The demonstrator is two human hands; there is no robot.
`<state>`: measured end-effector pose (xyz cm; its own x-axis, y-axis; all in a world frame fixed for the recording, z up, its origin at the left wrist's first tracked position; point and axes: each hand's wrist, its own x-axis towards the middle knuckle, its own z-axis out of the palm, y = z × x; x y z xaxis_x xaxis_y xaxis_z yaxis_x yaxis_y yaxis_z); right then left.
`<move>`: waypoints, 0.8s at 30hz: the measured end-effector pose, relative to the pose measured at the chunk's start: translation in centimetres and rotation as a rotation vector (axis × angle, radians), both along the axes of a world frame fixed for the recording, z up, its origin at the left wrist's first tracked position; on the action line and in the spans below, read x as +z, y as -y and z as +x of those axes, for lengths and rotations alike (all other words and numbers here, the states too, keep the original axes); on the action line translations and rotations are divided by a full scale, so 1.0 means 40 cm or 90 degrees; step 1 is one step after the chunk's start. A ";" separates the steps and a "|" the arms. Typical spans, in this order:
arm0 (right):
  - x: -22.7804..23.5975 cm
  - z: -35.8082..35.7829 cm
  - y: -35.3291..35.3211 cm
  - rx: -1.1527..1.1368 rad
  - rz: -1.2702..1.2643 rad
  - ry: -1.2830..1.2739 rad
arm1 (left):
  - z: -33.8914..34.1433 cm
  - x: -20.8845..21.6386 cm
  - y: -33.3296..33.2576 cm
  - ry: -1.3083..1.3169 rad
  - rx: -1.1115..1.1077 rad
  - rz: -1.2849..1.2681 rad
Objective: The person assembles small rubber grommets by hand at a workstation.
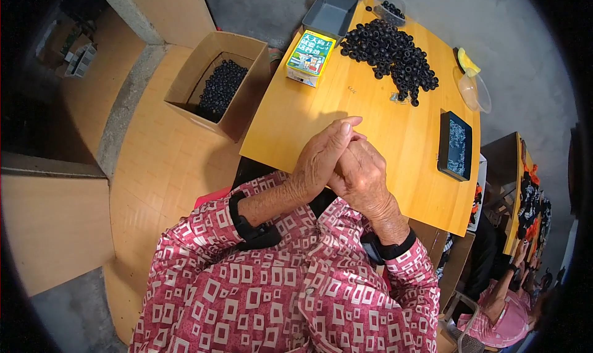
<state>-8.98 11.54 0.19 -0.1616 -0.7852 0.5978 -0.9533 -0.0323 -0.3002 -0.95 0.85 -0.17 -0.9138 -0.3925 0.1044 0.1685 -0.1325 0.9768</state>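
My left hand (322, 153) and my right hand (360, 168) are pressed together over the near edge of the yellow wooden table (275, 121). The left one wraps against the right, its thumb and a fingertip pointing up and away. My right fingers are curled in, with the knuckles on top. Whatever lies between the palms is hidden. Beyond them a few tiny coiled springs (352, 90) lie on the tabletop. Farther off spreads a heap of black ring-shaped parts (392, 53), with small clear pieces (396, 98) at its near edge.
A black tray (442, 158) of small shiny pieces sits at the right. A yellow-green box (311, 53) and grey bin (330, 12) stand at the far left. Beside the table, a carton (247, 100) holds black parts. Another person (497, 313) works at a table on the right.
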 end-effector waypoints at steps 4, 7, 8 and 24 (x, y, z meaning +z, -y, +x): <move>0.033 -0.007 -0.003 -0.030 -0.008 0.000 | -0.004 0.020 0.006 0.018 -0.017 0.029; 0.054 -0.027 -0.021 -0.122 -0.004 -0.072 | 0.006 0.032 0.039 0.042 0.018 0.176; 0.058 -0.037 -0.028 -0.128 -0.006 -0.075 | 0.006 0.031 0.043 0.039 0.010 0.175; 0.094 -0.020 -0.084 -0.094 -0.056 0.168 | 0.017 0.021 0.037 0.093 -0.101 0.185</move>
